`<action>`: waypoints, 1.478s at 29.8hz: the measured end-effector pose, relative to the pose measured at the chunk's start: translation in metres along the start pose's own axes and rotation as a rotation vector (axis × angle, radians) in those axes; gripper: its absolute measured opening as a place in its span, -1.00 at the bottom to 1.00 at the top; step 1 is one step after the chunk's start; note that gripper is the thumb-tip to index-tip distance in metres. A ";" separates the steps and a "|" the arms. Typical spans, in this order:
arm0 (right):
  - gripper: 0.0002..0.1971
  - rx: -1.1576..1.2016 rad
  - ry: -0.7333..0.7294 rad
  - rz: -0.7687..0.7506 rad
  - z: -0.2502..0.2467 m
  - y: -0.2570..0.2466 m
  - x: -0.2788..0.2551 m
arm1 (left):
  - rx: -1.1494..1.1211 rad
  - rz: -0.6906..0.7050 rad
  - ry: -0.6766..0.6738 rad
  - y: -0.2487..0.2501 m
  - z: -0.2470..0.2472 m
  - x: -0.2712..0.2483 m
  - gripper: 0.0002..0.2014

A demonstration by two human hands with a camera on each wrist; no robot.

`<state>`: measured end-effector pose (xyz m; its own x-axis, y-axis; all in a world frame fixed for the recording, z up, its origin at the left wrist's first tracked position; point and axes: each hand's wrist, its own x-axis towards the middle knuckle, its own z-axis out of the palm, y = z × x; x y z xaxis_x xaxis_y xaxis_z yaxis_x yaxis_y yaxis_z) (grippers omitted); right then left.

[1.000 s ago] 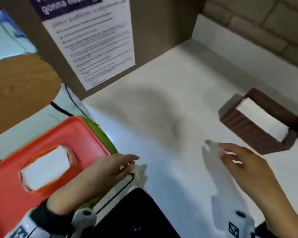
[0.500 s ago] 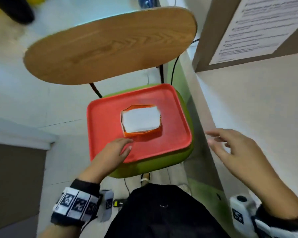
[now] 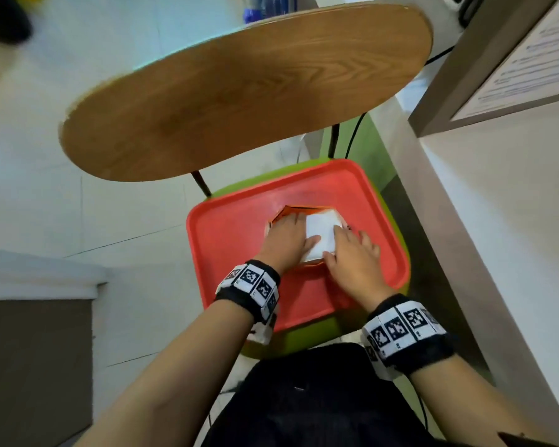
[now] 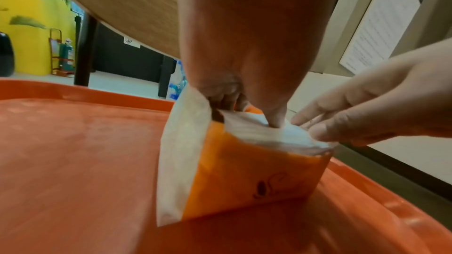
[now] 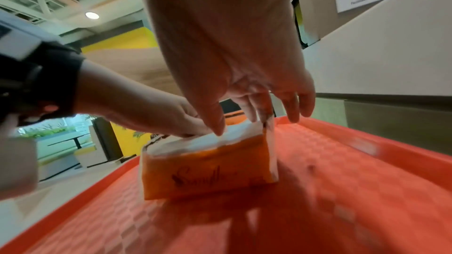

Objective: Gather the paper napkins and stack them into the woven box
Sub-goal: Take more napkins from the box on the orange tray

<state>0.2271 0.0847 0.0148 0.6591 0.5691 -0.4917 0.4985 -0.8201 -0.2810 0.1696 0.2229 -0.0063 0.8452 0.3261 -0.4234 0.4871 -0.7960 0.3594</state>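
Observation:
White paper napkins (image 3: pixel 323 235) stand in a torn orange pack (image 4: pixel 244 171) on a red tray (image 3: pixel 233 240). My left hand (image 3: pixel 284 240) grips the stack's left side: its fingers are tucked down between wrapper and napkins (image 4: pixel 264 132), and the thumb presses on top. My right hand (image 3: pixel 352 256) pinches the stack's right edge with thumb and forefinger. In the right wrist view its thumb lies on the napkins (image 5: pixel 195 142) and its other fingers reach down behind the pack (image 5: pixel 208 171). The woven box is out of view.
The tray lies on a green chair seat (image 3: pixel 288 346), under a wooden chair back (image 3: pixel 239 91). A white table (image 3: pixel 513 253) runs along the right, with a board carrying a printed notice (image 3: pixel 513 59) at its far end. Pale floor lies to the left.
My view has swung from the table and woven box to the chair. Both hands have come down from the air onto the napkin pack and taken hold of the napkins.

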 end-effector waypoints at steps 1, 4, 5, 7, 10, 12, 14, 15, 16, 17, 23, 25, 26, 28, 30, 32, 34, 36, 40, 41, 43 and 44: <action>-0.40 0.020 0.014 0.020 0.003 0.000 -0.001 | -0.002 -0.004 -0.022 -0.002 0.000 0.004 -0.43; -0.40 0.079 0.063 0.060 0.007 0.002 -0.003 | -0.007 -0.012 -0.082 -0.006 -0.001 0.014 -0.34; -0.40 0.103 0.075 0.069 0.007 0.003 -0.003 | -0.009 -0.016 -0.091 -0.007 -0.001 0.017 -0.31; -0.40 0.163 0.086 0.091 0.006 0.004 -0.002 | -0.017 -0.018 -0.097 -0.010 0.000 0.020 -0.24; -0.38 0.226 0.078 0.109 0.004 0.006 0.000 | -0.039 -0.006 -0.097 -0.012 0.000 0.023 -0.17; -0.37 0.258 0.067 0.116 0.001 0.008 0.001 | -0.060 -0.002 -0.103 -0.013 -0.002 0.025 -0.16; -0.36 0.290 0.053 0.116 -0.004 0.008 0.002 | -0.077 -0.002 -0.117 -0.013 -0.003 0.028 -0.17; -0.36 0.308 0.045 0.117 -0.006 0.009 0.002 | -0.094 -0.003 -0.126 -0.013 -0.004 0.029 -0.18; -0.37 0.330 0.037 0.120 -0.008 0.010 0.003 | -0.116 -0.004 -0.129 -0.015 -0.004 0.030 -0.18; -0.36 0.357 0.032 0.123 -0.010 0.011 0.004 | -0.141 -0.003 -0.130 -0.016 -0.004 0.030 -0.17; -0.33 0.433 0.031 0.115 -0.009 0.015 0.005 | -0.275 0.034 -0.123 -0.021 -0.005 0.024 -0.18; -0.33 0.432 0.038 0.111 -0.010 0.014 0.005 | -0.312 0.064 -0.145 -0.021 -0.007 0.022 -0.18; -0.33 0.429 0.043 0.108 -0.010 0.014 0.005 | -0.332 0.079 -0.155 -0.022 -0.008 0.022 -0.18; -0.32 0.429 0.054 0.104 -0.010 0.013 0.004 | -0.392 0.099 -0.176 -0.023 -0.010 0.021 -0.21; -0.30 0.432 0.062 0.103 -0.009 0.013 0.005 | -0.443 0.107 -0.205 -0.025 -0.013 0.019 -0.24; -0.26 0.423 0.061 0.097 -0.008 0.014 0.006 | -0.468 0.111 -0.228 -0.026 -0.016 0.018 -0.25; -0.24 0.407 0.053 0.082 -0.007 0.015 0.008 | -0.488 0.127 -0.253 -0.027 -0.019 0.017 -0.22; -0.21 0.398 0.041 0.061 -0.006 0.016 0.009 | -0.487 0.166 -0.286 -0.026 -0.021 0.017 -0.21; -0.15 0.396 0.021 0.029 -0.005 0.018 0.011 | -0.461 0.199 -0.329 -0.025 -0.023 0.018 -0.41; -0.13 0.395 0.013 0.025 -0.005 0.018 0.011 | -0.470 0.198 -0.334 -0.025 -0.023 0.018 -0.41; -0.14 0.401 0.016 0.017 -0.004 0.019 0.012 | -0.500 0.191 -0.357 -0.026 -0.024 0.018 -0.32; -0.15 0.407 0.037 0.008 -0.004 0.019 0.012 | -0.509 0.180 -0.364 -0.026 -0.024 0.017 -0.26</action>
<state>0.2468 0.0758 0.0068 0.6855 0.5580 -0.4677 0.2343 -0.7772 -0.5840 0.1767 0.2617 -0.0026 0.8382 -0.0546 -0.5426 0.4638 -0.4520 0.7620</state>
